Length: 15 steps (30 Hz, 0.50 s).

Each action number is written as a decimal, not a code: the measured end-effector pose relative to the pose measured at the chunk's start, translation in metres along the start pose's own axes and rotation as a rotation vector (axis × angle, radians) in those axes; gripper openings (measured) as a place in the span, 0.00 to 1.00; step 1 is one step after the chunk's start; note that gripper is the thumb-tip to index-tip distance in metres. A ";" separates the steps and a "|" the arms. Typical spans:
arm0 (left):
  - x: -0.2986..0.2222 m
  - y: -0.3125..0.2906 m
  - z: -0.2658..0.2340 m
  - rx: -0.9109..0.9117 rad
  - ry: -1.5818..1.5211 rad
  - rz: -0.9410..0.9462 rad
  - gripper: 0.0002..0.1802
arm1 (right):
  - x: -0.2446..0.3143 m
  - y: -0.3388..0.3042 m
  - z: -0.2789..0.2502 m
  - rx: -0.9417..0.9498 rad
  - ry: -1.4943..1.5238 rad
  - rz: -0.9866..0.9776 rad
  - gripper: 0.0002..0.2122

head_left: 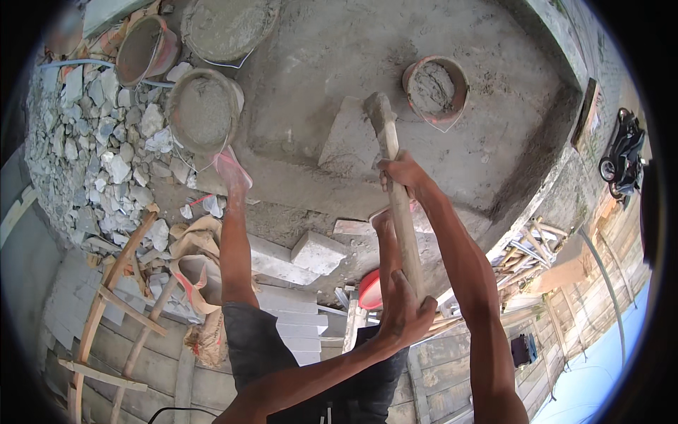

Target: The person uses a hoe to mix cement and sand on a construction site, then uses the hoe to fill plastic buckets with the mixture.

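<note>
Both my hands grip the wooden handle of a hoe (404, 233), whose broad grey blade rests against or just above the wet grey mortar bed (311, 78); the exact contact cannot be told. My right hand (404, 174) is wrapped round the handle close to the hoe's head. Lower down, my left hand (408, 311) closes round the handle near its butt end. Right of the hoe's head stands a bucket (462, 99) part filled with mortar. Another bucket (205, 113), full of grey mix, is by my left foot (232, 169), which wears a pink sandal.
Broken stones (106, 148) are heaped at the left, below a reddish bucket (164, 53) and a wide mortar tub (229, 28). A low wall (544, 180) bounds the right side. Pale blocks (318, 253), paper sacks (201, 272), a wooden frame (116, 272) and a red basin (369, 290) lie near my legs.
</note>
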State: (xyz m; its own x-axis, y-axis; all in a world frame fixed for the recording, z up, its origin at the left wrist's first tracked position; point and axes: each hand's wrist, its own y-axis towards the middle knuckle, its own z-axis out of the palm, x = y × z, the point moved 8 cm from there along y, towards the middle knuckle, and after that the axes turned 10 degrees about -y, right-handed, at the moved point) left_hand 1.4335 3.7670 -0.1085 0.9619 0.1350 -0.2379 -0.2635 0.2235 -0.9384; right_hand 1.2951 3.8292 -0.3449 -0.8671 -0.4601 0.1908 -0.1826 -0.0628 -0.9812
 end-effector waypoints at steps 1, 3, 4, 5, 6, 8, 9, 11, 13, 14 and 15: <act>0.001 -0.013 0.010 0.043 0.007 0.013 0.30 | 0.002 -0.020 -0.007 0.030 0.033 -0.013 0.13; 0.004 -0.040 0.034 0.172 -0.006 0.018 0.31 | 0.010 -0.068 -0.038 -0.088 0.098 -0.056 0.13; 0.010 -0.053 0.043 0.230 -0.006 0.015 0.31 | 0.013 -0.086 -0.051 -0.174 0.164 -0.093 0.14; 0.017 -0.063 0.049 0.280 0.002 0.014 0.32 | 0.012 -0.101 -0.058 -0.183 0.173 -0.098 0.14; 0.025 -0.066 0.052 0.322 0.016 0.019 0.33 | 0.011 -0.116 -0.075 -0.309 0.189 -0.140 0.15; 0.046 -0.054 0.044 0.348 0.102 0.068 0.34 | 0.008 -0.142 -0.093 -0.442 0.208 -0.173 0.17; 0.053 -0.033 0.030 0.319 0.178 0.128 0.35 | 0.013 -0.155 -0.100 -0.527 0.251 -0.277 0.17; 0.068 0.038 -0.007 0.224 0.437 0.348 0.33 | -0.004 -0.163 -0.113 -0.755 0.371 -0.493 0.19; 0.094 0.111 -0.051 0.171 0.554 0.455 0.31 | -0.029 -0.111 -0.082 -0.810 0.467 -0.514 0.16; 0.111 0.161 -0.066 0.135 0.643 0.494 0.31 | -0.046 -0.092 -0.090 -0.921 0.513 -0.559 0.14; 0.117 0.203 -0.103 0.049 0.774 0.525 0.30 | -0.052 -0.039 -0.079 -0.807 0.619 -0.508 0.12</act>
State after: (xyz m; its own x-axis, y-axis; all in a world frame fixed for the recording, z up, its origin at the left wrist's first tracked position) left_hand 1.5003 3.7285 -0.3524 0.4959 -0.4458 -0.7452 -0.6635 0.3592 -0.6563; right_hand 1.3110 3.9257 -0.3140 -0.6462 -0.0137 0.7630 -0.6295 0.5748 -0.5228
